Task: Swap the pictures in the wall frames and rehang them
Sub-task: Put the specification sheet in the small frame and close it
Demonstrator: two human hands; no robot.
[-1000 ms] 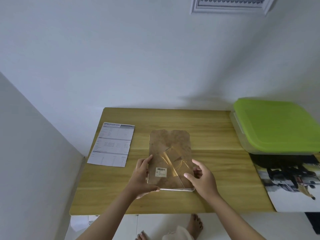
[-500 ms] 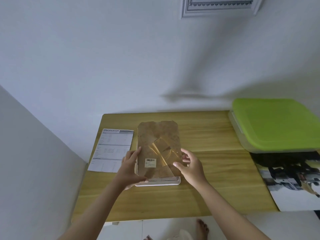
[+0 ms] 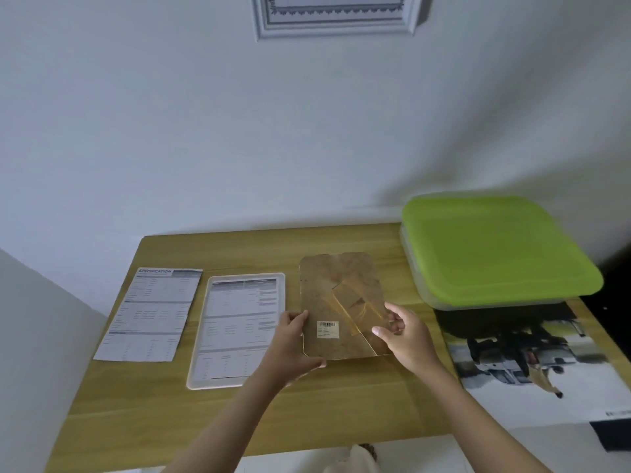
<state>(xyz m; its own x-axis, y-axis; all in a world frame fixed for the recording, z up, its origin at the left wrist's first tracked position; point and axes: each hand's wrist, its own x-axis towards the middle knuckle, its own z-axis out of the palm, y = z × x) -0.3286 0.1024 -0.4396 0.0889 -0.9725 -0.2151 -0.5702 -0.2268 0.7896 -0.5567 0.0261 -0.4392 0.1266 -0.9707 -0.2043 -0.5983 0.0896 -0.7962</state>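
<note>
A brown backing board (image 3: pixel 336 295) with a barcode sticker and a fold-out stand lies on the wooden table (image 3: pixel 239 418). My left hand (image 3: pixel 293 346) grips its left edge and my right hand (image 3: pixel 406 336) grips its right edge. To its left a white picture frame (image 3: pixel 201 370) lies face down and uncovered, with a printed sheet (image 3: pixel 235 322) showing inside it. A loose specification sheet (image 3: pixel 150 312) lies further left. Another white frame (image 3: pixel 333 17) hangs on the wall above.
A clear box with a green lid (image 3: pixel 491 247) stands at the table's back right. A printed photo (image 3: pixel 532 367) lies under and in front of it, overhanging the right front edge. A wall corner runs down on the left.
Both hands have lifted the backing board off the white frame and carried it to the right. The frame now lies uncovered with a printed sheet showing inside.
</note>
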